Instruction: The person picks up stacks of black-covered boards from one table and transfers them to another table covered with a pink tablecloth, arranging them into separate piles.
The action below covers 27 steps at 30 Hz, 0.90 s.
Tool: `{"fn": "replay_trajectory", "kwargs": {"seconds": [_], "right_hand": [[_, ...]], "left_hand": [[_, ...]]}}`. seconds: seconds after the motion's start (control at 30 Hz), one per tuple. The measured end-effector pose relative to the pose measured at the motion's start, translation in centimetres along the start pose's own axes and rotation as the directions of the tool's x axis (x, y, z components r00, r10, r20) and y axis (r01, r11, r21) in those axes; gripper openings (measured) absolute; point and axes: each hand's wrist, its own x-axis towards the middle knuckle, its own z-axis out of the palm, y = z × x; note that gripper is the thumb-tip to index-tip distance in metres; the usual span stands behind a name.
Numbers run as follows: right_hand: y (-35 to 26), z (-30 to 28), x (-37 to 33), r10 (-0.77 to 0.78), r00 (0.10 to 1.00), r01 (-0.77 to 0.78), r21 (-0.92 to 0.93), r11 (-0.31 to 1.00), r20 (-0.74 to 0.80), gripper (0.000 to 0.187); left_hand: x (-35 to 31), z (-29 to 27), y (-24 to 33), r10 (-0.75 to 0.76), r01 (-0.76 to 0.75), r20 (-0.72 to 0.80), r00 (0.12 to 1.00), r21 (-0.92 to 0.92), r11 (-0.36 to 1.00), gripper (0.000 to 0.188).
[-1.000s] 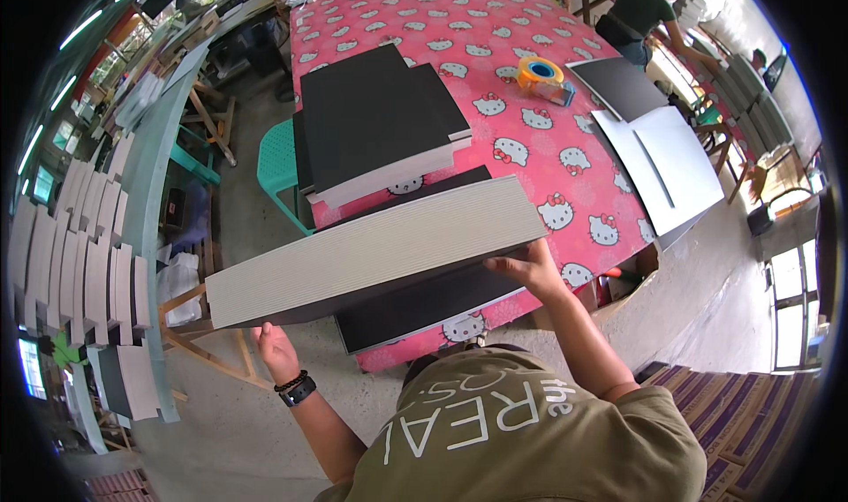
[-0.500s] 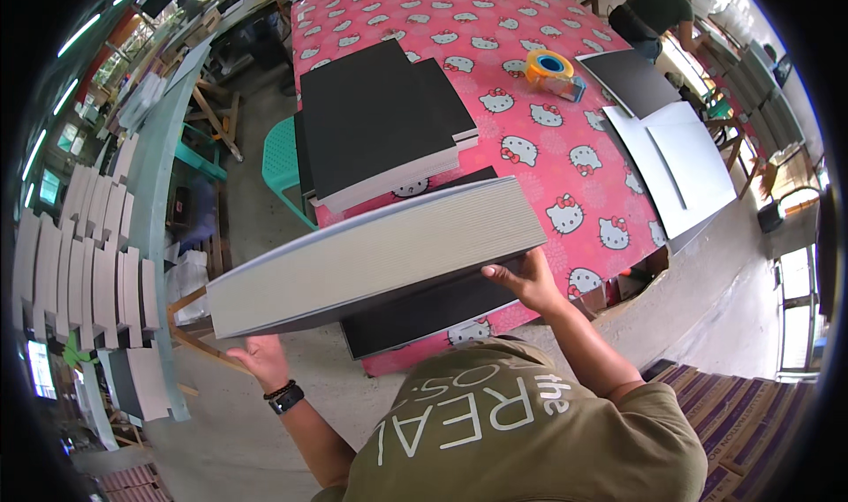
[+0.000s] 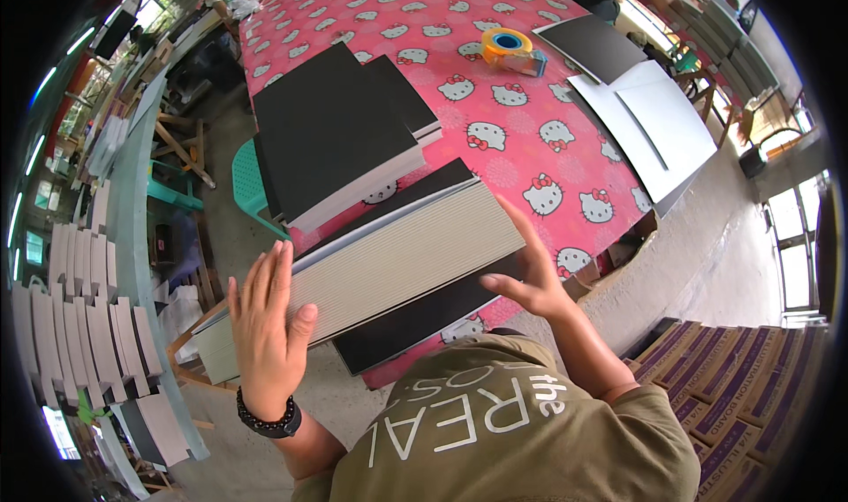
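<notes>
A thick stack of pale boards (image 3: 397, 259) with black outer faces is tilted on edge in front of me, its ridged long side turned up. My left hand (image 3: 269, 334) lies flat against that side near the left end, fingers stretched out. Round the stack's right end curls my right hand (image 3: 533, 277), its thumb apart on the near side. Beneath it, a black board (image 3: 424, 317) lies at the table's near edge. Beyond sits a pile of black-covered blocks (image 3: 340, 135) with pale edges.
The table has a pink patterned cover (image 3: 495, 162). On it are a tape roll (image 3: 508, 47), a dark board (image 3: 594, 47) and white sheets (image 3: 654, 131). A green stool (image 3: 249, 184) stands left, by shelved pale stacks (image 3: 84, 308). Cartons (image 3: 724, 396) are at lower right; a person stands far right.
My left hand has come from under the stack's left end up onto its ridged side. The stack's left end has dropped lower. My right hand stays at the right end.
</notes>
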Motion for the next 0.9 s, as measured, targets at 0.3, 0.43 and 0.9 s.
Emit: {"fn": "replay_trajectory", "kwargs": {"seconds": [0.3,0.43,0.9], "right_hand": [[-5.5,-0.2,-2.6,-0.018,0.998,0.021,0.049,0.999,-0.064,0.085],[-5.6,0.3,-3.0,-0.020,0.993,0.026,0.053,0.998,-0.113,0.082],[-5.1,0.3,-4.5,-0.095,0.983,0.058,-0.227,0.972,-0.157,0.072]], "left_hand": [[-0.3,0.1,-0.1,0.051,-0.050,-0.033,0.998,0.010,0.999,0.060],[-0.1,0.1,0.0,0.066,-0.066,-0.046,0.997,0.004,0.998,0.059],[-0.3,0.2,0.0,0.090,-0.091,-0.071,0.993,-0.008,0.996,0.058]]}}
